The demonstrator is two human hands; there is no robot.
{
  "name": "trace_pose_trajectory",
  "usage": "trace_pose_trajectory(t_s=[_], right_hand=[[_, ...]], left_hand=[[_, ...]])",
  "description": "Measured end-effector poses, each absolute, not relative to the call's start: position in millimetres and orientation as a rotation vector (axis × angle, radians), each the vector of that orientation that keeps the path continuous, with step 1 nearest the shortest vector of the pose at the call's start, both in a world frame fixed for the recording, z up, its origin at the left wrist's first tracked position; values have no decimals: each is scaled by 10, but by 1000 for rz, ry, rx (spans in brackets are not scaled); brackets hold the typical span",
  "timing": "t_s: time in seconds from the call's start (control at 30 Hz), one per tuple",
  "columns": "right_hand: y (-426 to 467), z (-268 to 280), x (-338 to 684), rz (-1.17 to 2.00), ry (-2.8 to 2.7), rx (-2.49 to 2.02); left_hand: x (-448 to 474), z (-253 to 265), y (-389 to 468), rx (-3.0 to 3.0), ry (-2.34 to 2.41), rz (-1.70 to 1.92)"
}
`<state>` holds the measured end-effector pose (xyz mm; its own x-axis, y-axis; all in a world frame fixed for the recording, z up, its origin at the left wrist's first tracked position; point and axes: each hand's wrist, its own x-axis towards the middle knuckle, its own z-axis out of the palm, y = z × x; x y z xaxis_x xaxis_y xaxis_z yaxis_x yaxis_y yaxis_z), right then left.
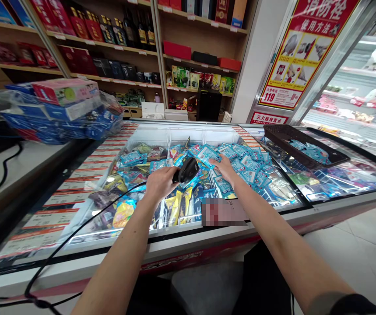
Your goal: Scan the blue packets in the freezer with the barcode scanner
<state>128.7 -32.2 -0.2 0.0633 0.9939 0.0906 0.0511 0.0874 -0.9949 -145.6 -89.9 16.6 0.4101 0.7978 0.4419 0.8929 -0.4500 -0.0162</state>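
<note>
My left hand (161,185) is wrapped round a black handheld barcode scanner (188,170), whose head tilts toward the right. From the scanner a black cable (104,212) runs down to the lower left. My right hand (224,169) pinches a light-blue printed packet (207,155) by its near edge, just beyond the scanner head. More blue packets (248,164) lie in a loose pile beside and beyond the right hand. Below both hands is a glass-topped chest freezer (171,236) with several colourful ice cream packs (124,212) inside.
A brown plastic basket (330,161) with blue packets stands on the freezer's right part. A partly blurred flat object (223,212) lies at the front edge. Plastic-wrapped boxes (59,109) sit at the left. Price labels (56,201) line the glass; stocked shelves (109,43) stand behind.
</note>
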Motion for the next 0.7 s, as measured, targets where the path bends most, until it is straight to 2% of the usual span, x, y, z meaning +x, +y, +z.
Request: trace_pose_trajectory(t_s=[0.23, 0.43, 0.53, 0.7], right_hand=[[-209, -48, 1274, 1132, -1129, -1213], [-192, 58, 1161, 1020, -1112, -1314], [-178, 158, 1191, 856, -1194, -1408], [-106, 294, 1503, 305, -1472, -1585]], left_hand=[[-1741, 179, -879, -2302, -1591, -635], [-1940, 184, -878, -2203, -1660, -624], [-1970, 199, -890, -2200, -1677, -615], [-1999, 204, -889, -2200, -1674, -637]])
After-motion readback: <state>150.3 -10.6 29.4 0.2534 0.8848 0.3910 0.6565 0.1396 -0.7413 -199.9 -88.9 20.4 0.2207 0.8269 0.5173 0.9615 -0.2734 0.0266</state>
